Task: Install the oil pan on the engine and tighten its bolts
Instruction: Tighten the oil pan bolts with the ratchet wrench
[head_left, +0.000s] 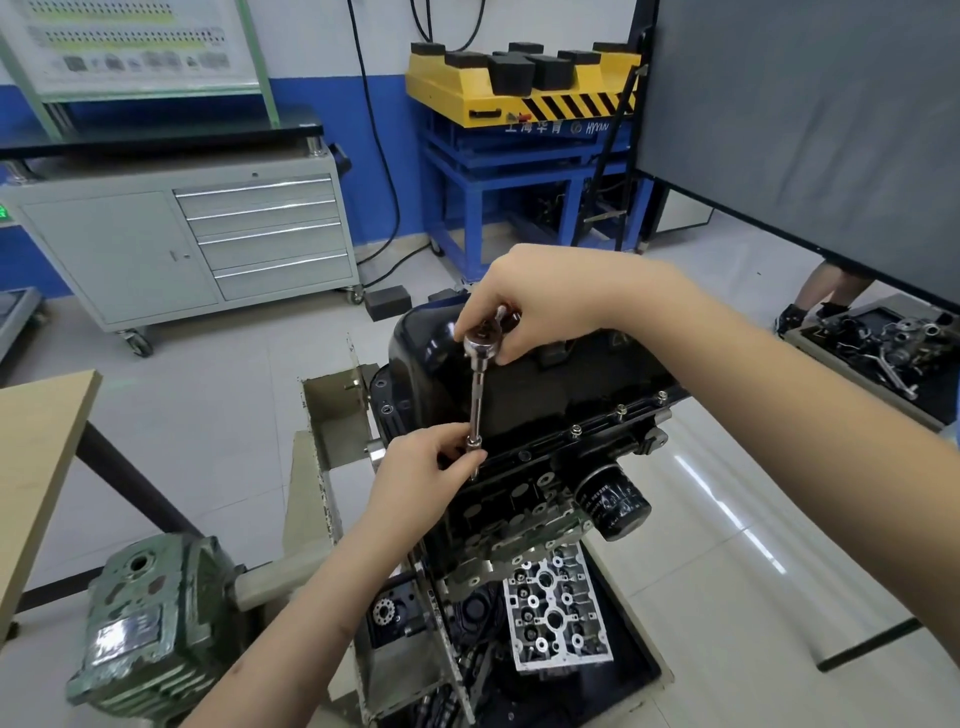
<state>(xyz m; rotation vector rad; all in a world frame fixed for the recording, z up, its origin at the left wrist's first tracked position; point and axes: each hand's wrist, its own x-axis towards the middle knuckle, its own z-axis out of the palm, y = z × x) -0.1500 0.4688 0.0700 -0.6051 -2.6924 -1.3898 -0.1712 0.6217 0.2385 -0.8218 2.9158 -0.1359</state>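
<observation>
Hands hold a shiny ratchet wrench (477, 384) upright. The right hand (524, 301) grips its head on top, and the left hand (426, 470) pinches its bottom end below. Just behind both hands, the black oil pan (545, 395) sits on the engine (519, 509).

Oil pan (524, 384) at centre — glossy black painted metal, smooth and reflective. Ratchet wrench (477, 395) — bright polished chrome. Gearbox (150, 623) at lower left — rough cast metal, chipped green paint. Tabletop (36, 467) at left edge — matt pale wood. Floor (727, 519) — glossy tile.
</observation>
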